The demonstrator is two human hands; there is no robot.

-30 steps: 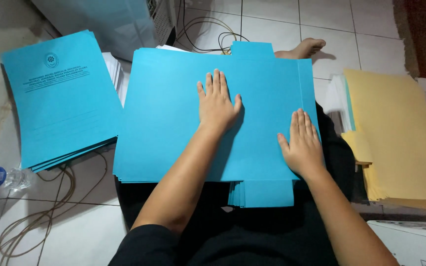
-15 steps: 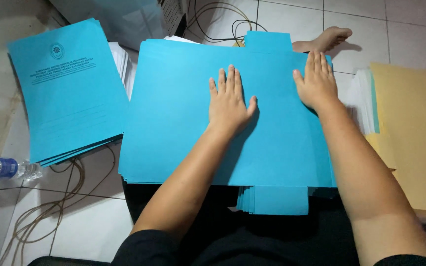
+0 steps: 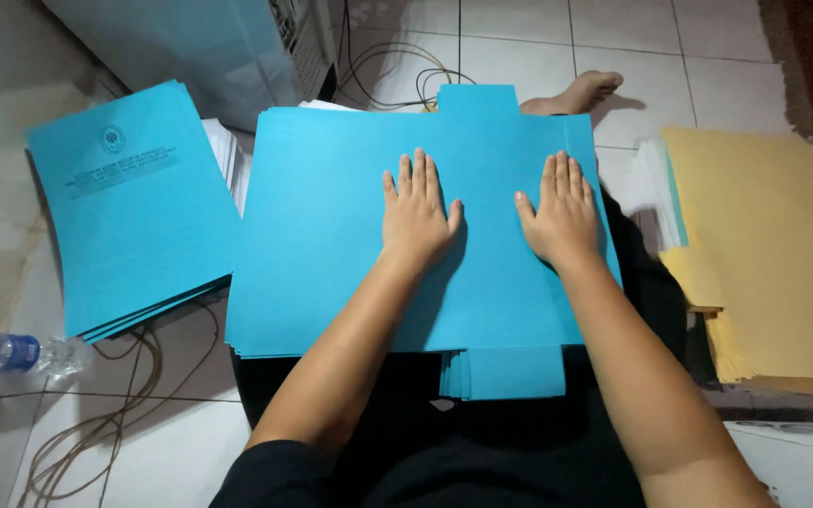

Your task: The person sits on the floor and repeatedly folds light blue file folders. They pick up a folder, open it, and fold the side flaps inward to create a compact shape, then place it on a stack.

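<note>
A stack of flat blue paper folders (image 3: pixel 331 245) with tabs at the far and near edges lies across my lap. My left hand (image 3: pixel 416 212) rests palm down on the middle of the top sheet, fingers spread. Beside it, my right hand (image 3: pixel 562 212) also lies flat on the sheet near its right edge. Neither hand grips anything.
A second pile of printed blue folders (image 3: pixel 129 202) sits on the floor at left, over white papers. Yellow folders (image 3: pixel 769 254) are stacked at right. A plastic bottle (image 3: pixel 11 353) and loose cables (image 3: pixel 115 414) lie at lower left. My bare foot (image 3: pixel 581 92) shows beyond the stack.
My right hand slid from the near right of the sheet up to its far edge, then back beside the left hand. The left hand stayed flat on the sheet.
</note>
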